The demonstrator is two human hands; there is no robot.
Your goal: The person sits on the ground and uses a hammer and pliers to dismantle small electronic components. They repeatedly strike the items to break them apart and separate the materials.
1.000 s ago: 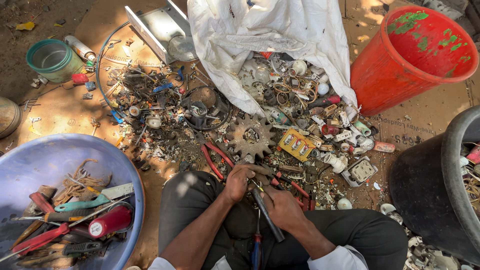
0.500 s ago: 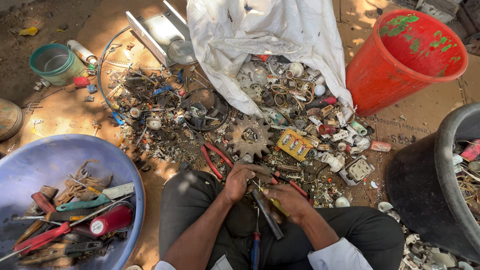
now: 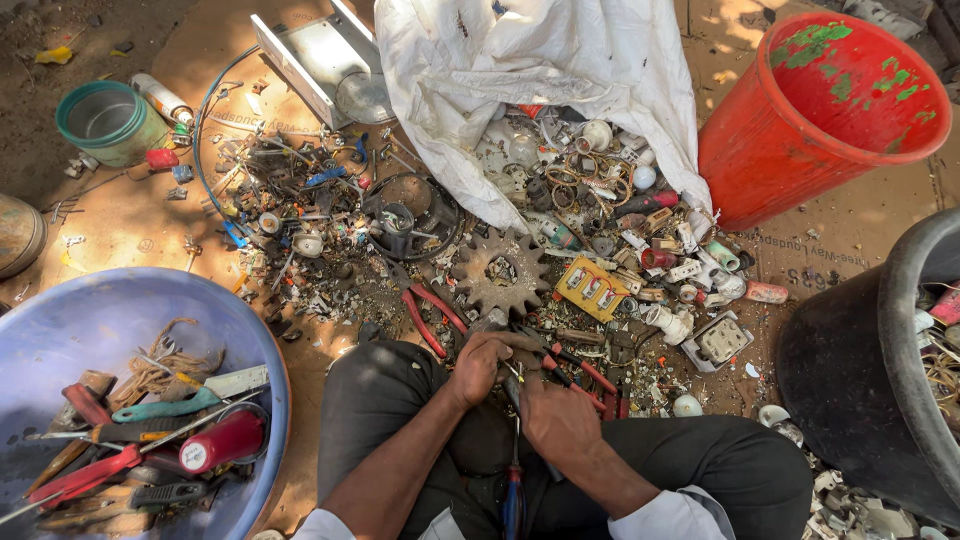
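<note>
The person sits cross-legged on the ground, both hands brought together just above the lap at the near edge of a scrap pile. The left hand [image 3: 482, 362] is clenched around a small metal part [image 3: 512, 372] that shows only between the two hands; what kind of part it is cannot be told. The right hand [image 3: 556, 420] is closed around the grip of a screwdriver [image 3: 514, 480], whose blue and red handle hangs down between the knees while its shaft runs up to the small part. Red-handled pliers [image 3: 428, 318] lie on the ground just beyond the left hand, and a second red-handled tool [image 3: 590, 378] lies just beside the right hand. A rusty toothed gear [image 3: 500, 272] lies flat in the pile, a little further out. To its right sits a yellow switch block [image 3: 592, 290], and near that a white wall socket [image 3: 718, 342]. A white sack [image 3: 520, 70] lies open at the top of the pile, with small parts spread at its mouth. A red bucket [image 3: 800, 120] lies tipped beside the sack. A blue basin [image 3: 90, 330] at the person's left holds hand tools and a red can. A black tub [image 3: 850, 370] stands at the right, and a small green pot [image 3: 105, 122] stands well apart at the far left.
</note>
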